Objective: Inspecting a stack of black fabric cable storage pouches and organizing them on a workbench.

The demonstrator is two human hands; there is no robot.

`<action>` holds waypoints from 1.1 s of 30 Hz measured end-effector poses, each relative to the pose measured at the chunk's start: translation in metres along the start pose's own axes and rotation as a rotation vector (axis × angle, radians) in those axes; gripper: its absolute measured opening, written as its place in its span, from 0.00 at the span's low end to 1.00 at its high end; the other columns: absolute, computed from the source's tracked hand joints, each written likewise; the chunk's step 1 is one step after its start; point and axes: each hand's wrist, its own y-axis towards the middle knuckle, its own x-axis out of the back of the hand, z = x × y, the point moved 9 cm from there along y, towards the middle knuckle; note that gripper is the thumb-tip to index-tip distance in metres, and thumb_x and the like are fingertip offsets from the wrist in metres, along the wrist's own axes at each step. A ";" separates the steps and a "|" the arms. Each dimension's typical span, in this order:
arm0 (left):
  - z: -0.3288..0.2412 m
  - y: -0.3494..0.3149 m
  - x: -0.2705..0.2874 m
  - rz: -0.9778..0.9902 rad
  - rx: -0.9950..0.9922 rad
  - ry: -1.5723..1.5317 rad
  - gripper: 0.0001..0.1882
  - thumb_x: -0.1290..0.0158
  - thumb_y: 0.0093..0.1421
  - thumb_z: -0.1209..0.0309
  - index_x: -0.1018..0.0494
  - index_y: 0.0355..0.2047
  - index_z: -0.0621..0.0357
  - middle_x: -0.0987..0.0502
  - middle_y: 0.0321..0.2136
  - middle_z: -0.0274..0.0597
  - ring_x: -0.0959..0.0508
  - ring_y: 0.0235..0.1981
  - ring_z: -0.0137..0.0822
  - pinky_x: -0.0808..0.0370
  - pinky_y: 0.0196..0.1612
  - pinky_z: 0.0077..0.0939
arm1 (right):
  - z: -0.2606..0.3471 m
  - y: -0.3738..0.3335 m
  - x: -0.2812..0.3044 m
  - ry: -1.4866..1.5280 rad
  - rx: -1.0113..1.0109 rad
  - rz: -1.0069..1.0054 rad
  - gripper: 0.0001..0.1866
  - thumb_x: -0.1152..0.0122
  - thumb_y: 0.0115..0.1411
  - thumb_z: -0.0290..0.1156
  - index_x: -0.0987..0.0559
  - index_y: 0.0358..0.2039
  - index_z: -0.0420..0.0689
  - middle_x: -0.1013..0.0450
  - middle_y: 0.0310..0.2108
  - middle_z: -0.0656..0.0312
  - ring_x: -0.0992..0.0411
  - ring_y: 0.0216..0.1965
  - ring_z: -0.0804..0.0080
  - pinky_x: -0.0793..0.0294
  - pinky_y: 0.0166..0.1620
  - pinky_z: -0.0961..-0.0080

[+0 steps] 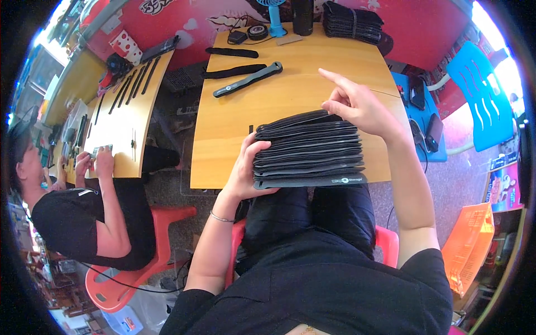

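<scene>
A thick stack of flat black fabric straps (310, 148) stands at the table's near edge, above my lap. My left hand (245, 167) is closed round the left end of this stack, thumb on the near side. The lowest, nearest strap is dark grey with a small white print at its right end. At the stack's upper right corner is my right hand (357, 106), its index finger stretched out and its thumb apart from it. The other fingers are curled and partly hidden, and I see nothing held in them. Whether this hand touches the top strap is unclear.
On the wooden table (301, 72) lie a grey-green strap (248, 80) and two black straps (231, 52). A bundled strap stack (353, 23), a blue fan (273, 14) and a tape roll (257, 32) stand at the back. A co-worker (84, 212) sits left; a blue chair (483, 95) stands right.
</scene>
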 end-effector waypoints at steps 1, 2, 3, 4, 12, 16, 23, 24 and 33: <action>0.000 0.000 0.000 0.000 0.004 -0.001 0.49 0.28 0.31 0.69 0.39 0.56 0.51 0.41 0.59 0.58 0.41 0.63 0.58 0.38 0.62 0.46 | -0.002 0.000 0.000 0.005 0.004 -0.007 0.31 0.42 0.62 0.30 0.39 0.64 0.41 0.30 0.25 0.67 0.36 0.27 0.83 0.34 0.33 0.83; -0.001 0.000 0.001 0.000 0.004 0.001 0.49 0.28 0.31 0.69 0.39 0.56 0.51 0.41 0.59 0.58 0.41 0.63 0.58 0.38 0.62 0.46 | -0.002 -0.001 0.002 0.006 0.005 -0.007 0.31 0.42 0.62 0.30 0.39 0.64 0.41 0.30 0.25 0.67 0.36 0.27 0.83 0.34 0.33 0.83; -0.001 0.000 0.001 0.000 0.008 0.004 0.49 0.28 0.31 0.70 0.39 0.56 0.51 0.41 0.59 0.58 0.41 0.63 0.58 0.38 0.62 0.47 | -0.004 -0.001 0.000 -0.017 -0.021 0.036 0.30 0.42 0.62 0.29 0.37 0.63 0.41 0.30 0.25 0.68 0.36 0.27 0.84 0.34 0.33 0.83; -0.002 0.000 0.001 -0.001 0.012 0.006 0.49 0.28 0.32 0.70 0.39 0.56 0.51 0.41 0.59 0.58 0.41 0.63 0.58 0.39 0.62 0.47 | -0.007 -0.001 -0.002 -0.041 -0.048 0.079 0.28 0.42 0.62 0.29 0.35 0.62 0.41 0.31 0.25 0.69 0.37 0.27 0.84 0.35 0.33 0.84; 0.004 -0.002 -0.001 0.005 0.017 0.001 0.51 0.27 0.30 0.64 0.40 0.57 0.50 0.41 0.60 0.56 0.43 0.64 0.55 0.43 0.64 0.47 | -0.007 -0.009 0.003 0.079 -0.053 0.028 0.25 0.43 0.62 0.28 0.32 0.60 0.41 0.31 0.26 0.70 0.36 0.29 0.85 0.34 0.34 0.85; 0.003 -0.001 -0.001 0.005 0.003 0.010 0.51 0.27 0.30 0.65 0.40 0.57 0.50 0.40 0.59 0.56 0.43 0.63 0.55 0.43 0.64 0.47 | -0.009 -0.010 0.003 0.041 -0.056 0.038 0.25 0.44 0.62 0.28 0.32 0.60 0.41 0.30 0.27 0.70 0.35 0.29 0.85 0.34 0.35 0.85; 0.004 -0.002 -0.002 0.001 0.015 0.006 0.51 0.27 0.30 0.67 0.41 0.57 0.49 0.40 0.59 0.55 0.43 0.63 0.54 0.43 0.64 0.46 | -0.009 -0.014 0.004 0.027 -0.045 0.041 0.25 0.43 0.62 0.28 0.31 0.60 0.41 0.30 0.27 0.69 0.35 0.29 0.84 0.33 0.35 0.85; 0.004 -0.002 -0.002 0.005 0.019 0.004 0.51 0.27 0.30 0.67 0.41 0.57 0.49 0.40 0.59 0.55 0.43 0.63 0.54 0.43 0.64 0.46 | -0.009 -0.015 0.004 0.040 -0.049 0.039 0.24 0.43 0.62 0.28 0.31 0.59 0.41 0.30 0.27 0.69 0.35 0.29 0.84 0.33 0.35 0.85; 0.005 -0.003 -0.002 0.008 0.011 0.025 0.50 0.28 0.31 0.67 0.41 0.57 0.49 0.40 0.59 0.56 0.43 0.63 0.54 0.43 0.64 0.46 | -0.013 -0.021 0.006 0.112 -0.050 0.027 0.24 0.44 0.62 0.26 0.31 0.59 0.41 0.29 0.29 0.69 0.33 0.30 0.85 0.32 0.37 0.86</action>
